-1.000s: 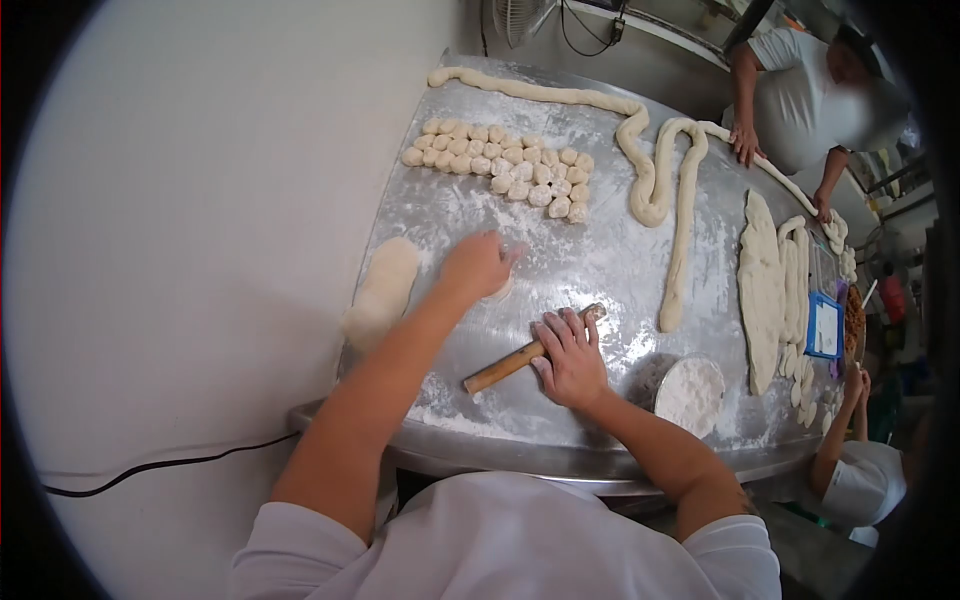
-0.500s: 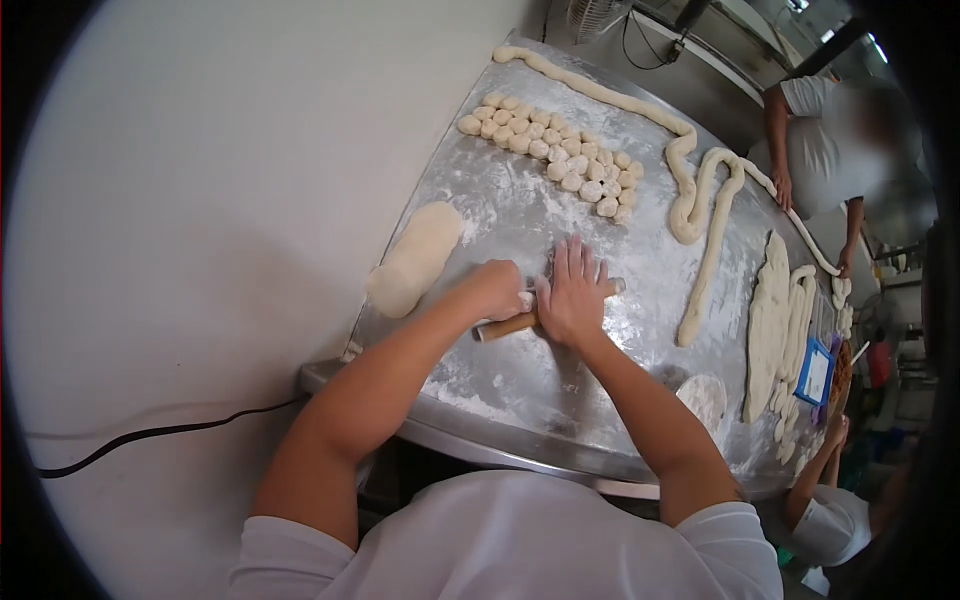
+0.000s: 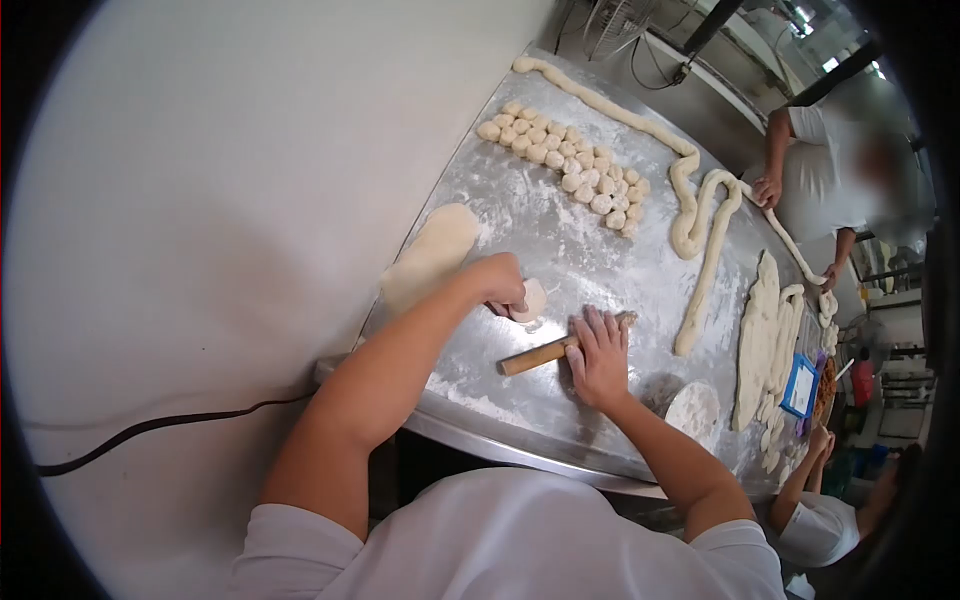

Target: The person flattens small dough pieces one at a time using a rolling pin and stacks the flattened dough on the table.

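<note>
My left hand (image 3: 503, 282) is closed, pinching the edge of a small flat dough round (image 3: 530, 300) near the middle of the metal table. Just to the right, my right hand (image 3: 602, 358) lies with fingers stretched out over a wooden rolling pin (image 3: 537, 358), apart from the dough round. The pin's left end sticks out bare towards me, and its far tip shows past my fingers. A long pale mass of dough (image 3: 440, 245) lies at the table's left edge, partly behind my left forearm.
Floured dough balls (image 3: 570, 165) sit in rows beyond my hands. A dough rope (image 3: 690, 200) winds along the far right, where a co-worker's hand (image 3: 768, 190) holds part of it. Nearer are a flour heap (image 3: 693, 413), a dough slab (image 3: 757, 340) and a blue-framed item (image 3: 801, 385).
My hands have moved apart. The rolling pin has shifted nearer to me with my right hand on it, and the dough round now shows beyond my left fingers. The view has shifted slightly.
</note>
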`<control>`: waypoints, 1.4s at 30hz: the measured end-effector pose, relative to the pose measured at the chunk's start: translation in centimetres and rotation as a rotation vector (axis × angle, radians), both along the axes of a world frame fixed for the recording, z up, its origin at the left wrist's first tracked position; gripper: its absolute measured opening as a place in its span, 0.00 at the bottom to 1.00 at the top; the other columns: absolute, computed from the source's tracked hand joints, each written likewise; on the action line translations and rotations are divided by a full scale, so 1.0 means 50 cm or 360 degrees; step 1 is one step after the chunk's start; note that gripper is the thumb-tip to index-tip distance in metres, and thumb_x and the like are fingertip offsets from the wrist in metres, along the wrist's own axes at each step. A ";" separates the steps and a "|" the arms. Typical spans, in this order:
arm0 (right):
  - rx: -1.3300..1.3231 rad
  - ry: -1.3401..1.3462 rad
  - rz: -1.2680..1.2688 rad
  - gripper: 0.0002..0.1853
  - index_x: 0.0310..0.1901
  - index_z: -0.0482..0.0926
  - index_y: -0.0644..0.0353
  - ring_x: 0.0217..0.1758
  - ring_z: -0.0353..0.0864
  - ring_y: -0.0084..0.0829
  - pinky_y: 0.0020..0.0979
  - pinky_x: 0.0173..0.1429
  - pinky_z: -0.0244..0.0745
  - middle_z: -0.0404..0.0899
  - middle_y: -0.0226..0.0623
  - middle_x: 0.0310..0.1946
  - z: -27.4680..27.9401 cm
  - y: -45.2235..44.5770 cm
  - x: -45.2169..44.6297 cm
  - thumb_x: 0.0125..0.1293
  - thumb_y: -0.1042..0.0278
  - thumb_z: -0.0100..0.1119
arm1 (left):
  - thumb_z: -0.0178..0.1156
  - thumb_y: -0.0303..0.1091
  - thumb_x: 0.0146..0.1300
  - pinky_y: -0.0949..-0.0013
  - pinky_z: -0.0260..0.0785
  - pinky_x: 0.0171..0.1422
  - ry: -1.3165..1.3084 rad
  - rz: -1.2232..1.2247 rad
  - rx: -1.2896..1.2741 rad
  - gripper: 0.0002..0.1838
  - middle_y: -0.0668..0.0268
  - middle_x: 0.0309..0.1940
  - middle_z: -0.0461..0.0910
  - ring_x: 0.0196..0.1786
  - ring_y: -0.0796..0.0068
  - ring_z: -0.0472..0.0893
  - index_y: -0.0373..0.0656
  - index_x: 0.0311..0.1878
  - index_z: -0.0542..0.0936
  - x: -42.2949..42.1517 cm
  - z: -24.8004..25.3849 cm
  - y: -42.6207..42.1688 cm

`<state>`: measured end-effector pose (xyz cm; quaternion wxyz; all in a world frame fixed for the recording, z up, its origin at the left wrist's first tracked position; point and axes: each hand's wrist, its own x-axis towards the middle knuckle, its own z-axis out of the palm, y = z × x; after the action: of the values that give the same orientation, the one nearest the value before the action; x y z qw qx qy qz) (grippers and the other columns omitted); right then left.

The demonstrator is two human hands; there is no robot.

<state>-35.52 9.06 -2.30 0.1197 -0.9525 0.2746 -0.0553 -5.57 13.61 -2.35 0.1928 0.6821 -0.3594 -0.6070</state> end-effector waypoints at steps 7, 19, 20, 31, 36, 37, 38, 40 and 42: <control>-0.0158 -0.0030 -0.0424 0.39 0.85 0.63 0.64 0.89 0.56 0.62 0.65 0.91 0.44 0.54 0.60 0.89 -0.030 -0.114 0.313 0.83 0.46 0.51 | 0.70 0.41 0.65 0.56 0.86 0.49 -0.0779 -0.0384 -0.0101 0.16 0.48 0.41 0.94 0.42 0.53 0.94 0.35 0.41 0.93 0.005 0.074 -0.001; 0.0002 0.0013 -0.0054 0.33 0.80 0.73 0.59 0.85 0.60 0.66 0.68 0.89 0.44 0.62 0.58 0.85 -0.015 0.003 0.020 0.81 0.50 0.55 | 0.74 0.48 0.69 0.55 0.84 0.41 -0.0299 -0.0191 0.0001 0.24 0.49 0.33 0.91 0.31 0.58 0.92 0.28 0.42 0.90 0.029 0.001 -0.017; 0.0020 0.0060 -0.0086 0.33 0.81 0.71 0.59 0.86 0.59 0.66 0.68 0.90 0.43 0.60 0.59 0.86 -0.023 0.000 0.026 0.81 0.49 0.54 | 0.74 0.48 0.68 0.55 0.84 0.41 -0.0382 -0.0288 0.0026 0.24 0.49 0.33 0.91 0.31 0.57 0.92 0.29 0.41 0.91 0.028 -0.003 -0.010; -0.0016 -0.0363 -0.0331 0.38 0.83 0.65 0.66 0.88 0.59 0.61 0.61 0.91 0.49 0.59 0.59 0.87 -0.014 -0.138 0.346 0.82 0.47 0.53 | 0.70 0.50 0.73 0.51 0.84 0.52 -0.1059 -0.0256 -0.0442 0.25 0.44 0.41 0.92 0.46 0.47 0.93 0.31 0.43 0.92 0.029 0.035 -0.005; -0.0020 0.0016 -0.0092 0.31 0.81 0.72 0.53 0.85 0.60 0.68 0.70 0.88 0.44 0.61 0.57 0.86 -0.043 -0.001 0.048 0.82 0.51 0.52 | 0.73 0.49 0.70 0.53 0.85 0.49 -0.0584 -0.0227 -0.0183 0.24 0.48 0.37 0.93 0.39 0.49 0.93 0.32 0.45 0.92 0.054 -0.008 -0.012; -0.0018 0.0034 -0.0073 0.32 0.82 0.72 0.54 0.86 0.60 0.68 0.70 0.89 0.43 0.61 0.57 0.86 -0.037 -0.007 0.049 0.83 0.50 0.52 | 0.74 0.49 0.69 0.53 0.85 0.48 -0.0500 -0.0289 -0.0068 0.23 0.48 0.37 0.93 0.38 0.49 0.93 0.32 0.44 0.92 0.060 -0.004 -0.011; -0.0010 0.0052 -0.0058 0.32 0.82 0.71 0.54 0.86 0.60 0.68 0.70 0.89 0.43 0.60 0.58 0.86 -0.031 -0.007 0.046 0.83 0.50 0.52 | 0.74 0.49 0.67 0.53 0.85 0.48 -0.0559 -0.0366 -0.0029 0.23 0.48 0.37 0.93 0.38 0.49 0.93 0.32 0.43 0.92 0.061 -0.001 -0.013; 0.0058 0.0190 -0.0121 0.35 0.85 0.67 0.56 0.88 0.56 0.67 0.70 0.90 0.41 0.56 0.60 0.88 -0.010 -0.016 0.091 0.84 0.48 0.50 | 0.76 0.50 0.65 0.52 0.85 0.48 -0.0679 -0.0548 0.0051 0.24 0.46 0.39 0.93 0.40 0.47 0.93 0.32 0.40 0.92 0.055 0.037 -0.017; -0.0070 0.0244 -0.0318 0.38 0.86 0.63 0.59 0.91 0.51 0.67 0.70 0.90 0.41 0.52 0.61 0.89 -0.013 -0.050 0.217 0.84 0.45 0.49 | 0.76 0.50 0.64 0.52 0.85 0.48 -0.0861 -0.0502 -0.0129 0.23 0.45 0.39 0.93 0.39 0.47 0.93 0.33 0.38 0.93 0.051 0.016 -0.016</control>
<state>-24.65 6.58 -2.93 0.0714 -0.9242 0.3751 -0.0001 -3.04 12.82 -1.53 0.0208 0.7464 -0.5229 -0.4111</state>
